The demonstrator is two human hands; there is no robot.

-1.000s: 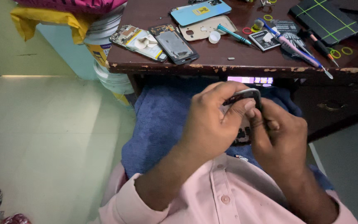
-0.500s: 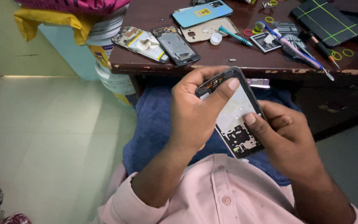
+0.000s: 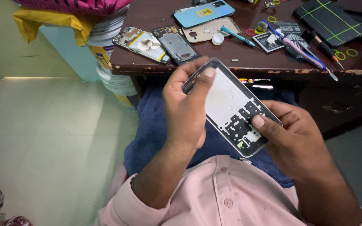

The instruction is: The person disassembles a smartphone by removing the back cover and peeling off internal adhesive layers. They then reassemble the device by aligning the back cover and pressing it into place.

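Small phone-repair workshop. Worn dark wooden bench (image 3: pixel 248 62) across top of frame was strewn with opened phones (image 3: pixel 177 44), blue back cover (image 3: pixel 204 12), battery (image 3: pixel 267 42), precision screwdrivers (image 3: pixel 236 36), cutting mat (image 3: pixel 329 21) at upper right. Stacked paint buckets (image 3: pixel 109 62) stood at upper left on pale tiled floor (image 3: pixel 42 138).

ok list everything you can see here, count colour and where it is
phone frame: 1, black rim with white inner plate, held in both hands above the lap
opened phones: 2, dark with exposed insides, left part of desk
phone back covers: 2, one light blue, one beige, desk top centre
battery: 1, black, desk centre right
small cap: 1, white, beside beige cover
hand tools: several, blue, purple, dark handles, desk right
cutting mat: 1, dark with green lines, desk far right
rubber rings: several, yellow, one red, scattered on desk
desk: 1, dark brown wood
bucket: 1, white, left of desk
blue cloth: 1, over the lap
left hand: grips frame's upper edge
right hand: supports frame's lower end
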